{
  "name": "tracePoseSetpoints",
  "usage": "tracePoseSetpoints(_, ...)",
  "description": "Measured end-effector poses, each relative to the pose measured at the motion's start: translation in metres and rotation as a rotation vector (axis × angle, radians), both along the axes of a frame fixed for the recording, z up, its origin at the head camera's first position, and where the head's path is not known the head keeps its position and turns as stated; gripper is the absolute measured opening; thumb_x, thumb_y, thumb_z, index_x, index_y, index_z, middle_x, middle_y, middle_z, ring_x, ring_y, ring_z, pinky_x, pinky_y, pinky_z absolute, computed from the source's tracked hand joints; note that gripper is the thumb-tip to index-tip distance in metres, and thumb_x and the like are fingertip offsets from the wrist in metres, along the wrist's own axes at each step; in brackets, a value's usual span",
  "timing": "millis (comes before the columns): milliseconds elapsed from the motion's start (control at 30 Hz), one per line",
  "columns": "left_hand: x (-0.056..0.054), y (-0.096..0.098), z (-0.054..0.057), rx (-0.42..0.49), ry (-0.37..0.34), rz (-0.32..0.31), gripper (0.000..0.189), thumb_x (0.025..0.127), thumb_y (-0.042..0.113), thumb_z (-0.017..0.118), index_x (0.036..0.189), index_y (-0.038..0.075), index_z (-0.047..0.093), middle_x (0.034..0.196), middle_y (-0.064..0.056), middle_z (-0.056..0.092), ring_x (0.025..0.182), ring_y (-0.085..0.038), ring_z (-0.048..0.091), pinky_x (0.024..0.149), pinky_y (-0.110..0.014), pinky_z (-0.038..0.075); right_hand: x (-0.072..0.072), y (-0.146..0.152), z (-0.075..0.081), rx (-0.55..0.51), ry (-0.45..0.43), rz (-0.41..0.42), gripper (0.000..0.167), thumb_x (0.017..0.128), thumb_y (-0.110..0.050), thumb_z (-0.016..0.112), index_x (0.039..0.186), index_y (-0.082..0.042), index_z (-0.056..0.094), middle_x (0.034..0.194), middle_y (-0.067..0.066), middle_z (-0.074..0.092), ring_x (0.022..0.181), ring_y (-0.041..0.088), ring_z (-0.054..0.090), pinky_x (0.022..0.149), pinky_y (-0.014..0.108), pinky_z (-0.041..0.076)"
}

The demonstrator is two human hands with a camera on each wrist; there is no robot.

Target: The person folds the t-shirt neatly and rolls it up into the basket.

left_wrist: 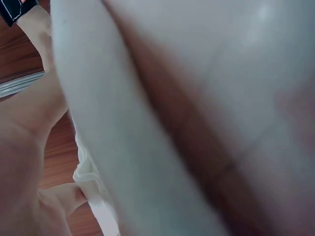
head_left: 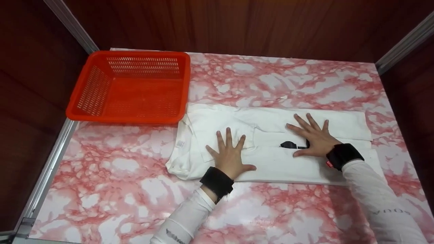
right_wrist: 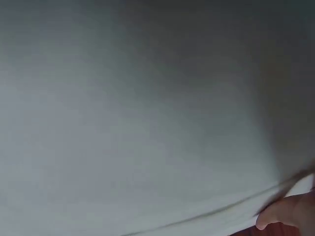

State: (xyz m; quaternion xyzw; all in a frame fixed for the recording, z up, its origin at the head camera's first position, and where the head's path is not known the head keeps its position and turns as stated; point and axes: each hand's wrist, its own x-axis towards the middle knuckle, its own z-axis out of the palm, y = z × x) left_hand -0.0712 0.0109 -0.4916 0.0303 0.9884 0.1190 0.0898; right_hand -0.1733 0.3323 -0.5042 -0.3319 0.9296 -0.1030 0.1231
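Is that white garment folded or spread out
Folded. The white garment has both sides turned inward, leaving a strip between them where a dark print shows.

No word can be read for sure. In the head view, dark lettering [head_left: 391,212] stands on the right sleeve [head_left: 368,188] at four o'clock, and cut-off lettering [head_left: 174,236] on the left sleeve [head_left: 190,213] between six and seven. The red tag [head_left: 329,164] on the right wristband [head_left: 345,156], near four, and the label [head_left: 180,144] in the white garment [head_left: 288,166], at eight, are too small.
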Motion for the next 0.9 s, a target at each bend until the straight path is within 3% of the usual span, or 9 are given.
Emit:
tracePoseSetpoints(400,-0.006,0.003,0.002,-0.053,-0.073,-0.003,0.112,0.055,0.078,0.068,0.149,0.038,0.021,0.158,-0.015,0.005,0.141,-0.047,0.001,0.093,-0.078,0.019,0.001,-0.002,-0.006,-0.007,-0.055,-0.002,0.093,0.076,-0.059,0.066,0.151,-0.036,0.016,0.159,0.005,-0.007,0.143,0.037,-0.016,0.096,0.072,-0.018)
tracePoseSetpoints(900,-0.021,0.003,0.003,-0.093,-0.057,-0.051,0.113,0.053,0.079,0.067,0.149,0.038,0.022,0.158,-0.014,0.008,0.141,-0.047,0.004,0.092,-0.077,0.023,0.009,-0.003,0.000,0.010,-0.095,-0.078,0.091,0.078,-0.061,0.063,0.151,-0.037,0.014,0.159,0.002,-0.010,0.143,0.036,-0.017,0.097,0.071,-0.019)
